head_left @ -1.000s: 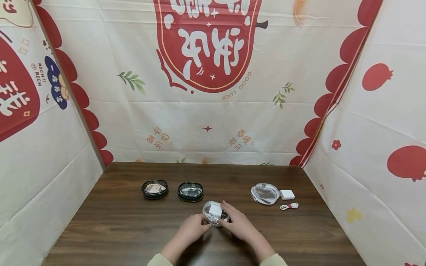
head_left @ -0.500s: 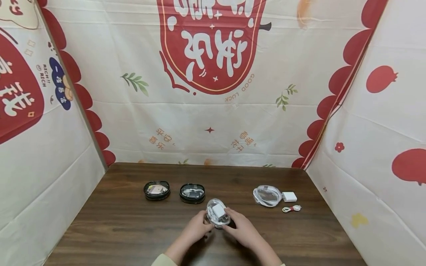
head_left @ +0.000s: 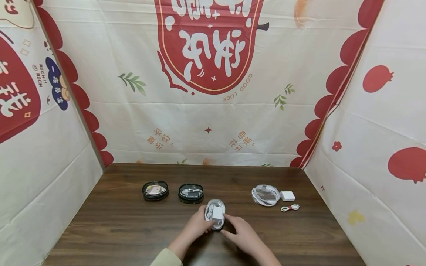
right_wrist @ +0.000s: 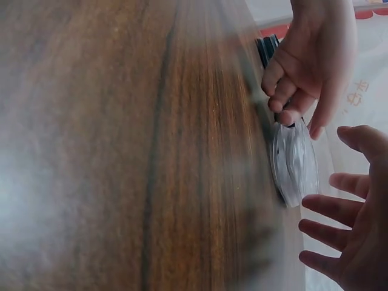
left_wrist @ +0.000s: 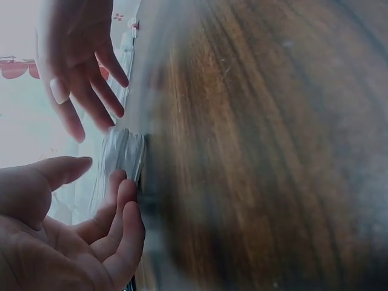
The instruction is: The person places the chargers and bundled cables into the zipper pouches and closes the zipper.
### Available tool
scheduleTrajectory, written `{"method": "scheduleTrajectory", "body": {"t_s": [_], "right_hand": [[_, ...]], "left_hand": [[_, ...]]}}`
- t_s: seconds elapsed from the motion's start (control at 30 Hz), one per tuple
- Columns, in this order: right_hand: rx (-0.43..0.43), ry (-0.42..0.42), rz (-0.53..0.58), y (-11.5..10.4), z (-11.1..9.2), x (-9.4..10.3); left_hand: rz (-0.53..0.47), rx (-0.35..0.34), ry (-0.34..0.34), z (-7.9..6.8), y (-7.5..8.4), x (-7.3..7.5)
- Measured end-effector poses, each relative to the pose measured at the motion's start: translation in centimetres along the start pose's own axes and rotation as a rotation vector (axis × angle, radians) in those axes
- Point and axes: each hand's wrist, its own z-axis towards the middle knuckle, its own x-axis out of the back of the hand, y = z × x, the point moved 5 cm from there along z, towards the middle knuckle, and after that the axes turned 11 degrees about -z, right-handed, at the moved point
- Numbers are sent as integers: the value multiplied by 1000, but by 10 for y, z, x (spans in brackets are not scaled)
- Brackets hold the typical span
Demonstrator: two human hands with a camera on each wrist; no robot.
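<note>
A small clear oval case (head_left: 215, 214) with pale trim rests on the table at the centre. Through its top I see a white charger plug (head_left: 217, 212) and white cable. My left hand (head_left: 197, 224) holds the left side of this case, its thumb over the near edge and fingers low at the side. My right hand (head_left: 242, 232) is at the right side, fingers spread, the index fingertip at or very near the rim. In the right wrist view the right hand (right_wrist: 357, 224) is plainly open beside the case (right_wrist: 294, 163).
Two black-trimmed clear cases (head_left: 155, 190) (head_left: 190, 193) stand at the back left of the brown wooden table (head_left: 133, 229). Back right lie a coiled white cable (head_left: 266, 195), a white charger plug (head_left: 287, 195) and a short cable (head_left: 290, 208) with a red tie. Printed cloth walls enclose the table.
The clear case has turned, its long side now running away from me. My right hand has loosened and drawn back slightly; my left thumb has come over the case's edge.
</note>
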Motion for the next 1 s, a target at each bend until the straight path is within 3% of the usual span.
{"method": "scheduleTrajectory", "body": {"t_s": [0.17,0.37,0.57,0.8,1.0], "right_hand": [[6,19,6,-1,-3,3],[-36,54,25,8,0,12],[-62,124,9,17,7,18],[-57,112,20,25,16,19],[-32,43,33,28,22,13]], "left_hand": [[97,-5,26,4,-1,0],[144,-12,22,8,1,1],[274,-70,42,11,6,5],[306,-94,-20,14,8,4],[332,-97,-75,17,7,3]]}}
